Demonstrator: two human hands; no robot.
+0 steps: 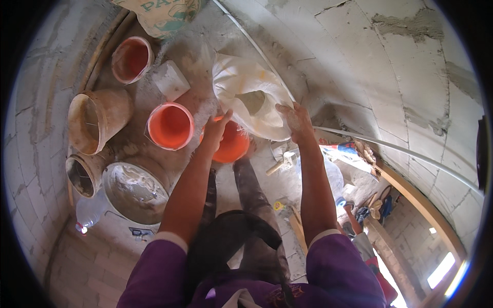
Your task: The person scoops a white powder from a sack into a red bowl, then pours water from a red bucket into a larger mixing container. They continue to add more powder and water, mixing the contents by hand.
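Observation:
A white woven sack (239, 77) with its mouth turned toward me holds grey powder (252, 101). On the right side of that mouth, my right hand (299, 123) is closed on the rim, thumb on the inner side. My left hand (217, 131) is closed at the sack's near left edge, its grip partly hidden. Directly beneath the sack's near edge stands an orange bucket (233, 146), partly covered by the sack and my left hand. Left of it is another orange bucket (171, 126) with a wire handle.
A third reddish bucket (132, 60), a pale block (172, 80), dirty tubs (114, 115) and a basin with whitish residue (136, 192) stand at left. A printed sack (164, 18) is at the back. A white pipe (411, 151) crosses the right side. Another person's arm (353, 220) shows lower right.

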